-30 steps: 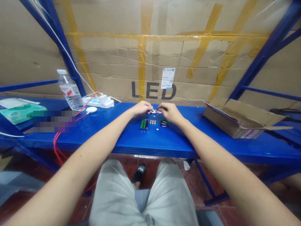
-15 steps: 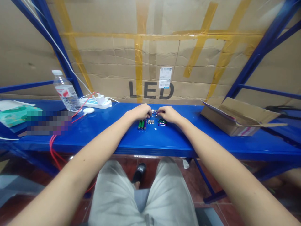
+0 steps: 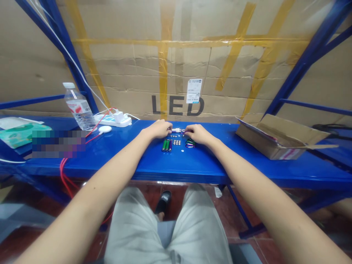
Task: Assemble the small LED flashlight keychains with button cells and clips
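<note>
My left hand is over the back of the blue table, fingers curled at the left end of several silver cylindrical pieces. At their right end, the fingers of my right hand are pinched together; what sits between the fingertips is too small to name. Nearer to me stand out green and purple metallic tubes, lying side by side. Small round silver pieces like button cells are grouped to their right. Green and purple carabiner-like clips lie just below my right hand.
An open cardboard box stands on the right of the blue table. To the left are a water bottle, a white power strip, red cables and a green tissue pack. A large carton forms the back.
My left hand has shifted slightly left and back, away from the tubes, uncovering more of the silver pieces. My right hand has stayed nearly in place.
</note>
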`<state>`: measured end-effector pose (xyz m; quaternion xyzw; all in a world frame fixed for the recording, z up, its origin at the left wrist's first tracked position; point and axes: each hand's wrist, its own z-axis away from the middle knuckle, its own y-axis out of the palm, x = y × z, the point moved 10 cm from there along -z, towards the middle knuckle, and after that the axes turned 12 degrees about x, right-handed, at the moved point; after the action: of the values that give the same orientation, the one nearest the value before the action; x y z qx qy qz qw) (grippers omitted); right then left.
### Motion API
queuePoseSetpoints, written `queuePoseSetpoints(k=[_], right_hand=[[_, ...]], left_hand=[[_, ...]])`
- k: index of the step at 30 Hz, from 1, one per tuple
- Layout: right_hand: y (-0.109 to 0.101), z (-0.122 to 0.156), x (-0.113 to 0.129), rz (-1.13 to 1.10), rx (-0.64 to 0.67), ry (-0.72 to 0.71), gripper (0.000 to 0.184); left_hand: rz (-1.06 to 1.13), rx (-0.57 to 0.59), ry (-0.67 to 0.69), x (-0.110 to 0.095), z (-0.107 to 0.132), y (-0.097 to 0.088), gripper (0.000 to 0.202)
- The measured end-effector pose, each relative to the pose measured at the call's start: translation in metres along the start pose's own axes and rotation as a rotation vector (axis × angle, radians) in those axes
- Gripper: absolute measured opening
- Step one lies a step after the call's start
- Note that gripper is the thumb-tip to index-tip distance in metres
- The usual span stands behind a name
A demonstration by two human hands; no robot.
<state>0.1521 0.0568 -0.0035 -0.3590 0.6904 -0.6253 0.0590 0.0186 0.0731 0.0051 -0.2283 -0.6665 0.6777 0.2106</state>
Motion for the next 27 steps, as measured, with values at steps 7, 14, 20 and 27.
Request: queuePoseSetpoints(k=[7,14,20,27], right_hand=[[-0.001,0.0,-0.01,-0.278,-0.053,0.036,0.01],[0.01,-0.005,0.004,-0.413,0.001,-0.111,0.004],[0.012,-0.003,0.017,-0.239,0.045,-0.066,0.009],[0.012,-0.003,0.009,-0.309,0.066,-0.1,0.007]], left_hand=[[0.282,-0.127,-0.038,0.015,0.012,-0.012,0.026],[0.212,-0.03,0.144,-0.012,0.007,0.0,0.042],[0.114,0.036,0.096,-0.014,0.008,0.004,0.049],[0.153,0.046,0.105,-0.022,0.007,0.005,0.048]])
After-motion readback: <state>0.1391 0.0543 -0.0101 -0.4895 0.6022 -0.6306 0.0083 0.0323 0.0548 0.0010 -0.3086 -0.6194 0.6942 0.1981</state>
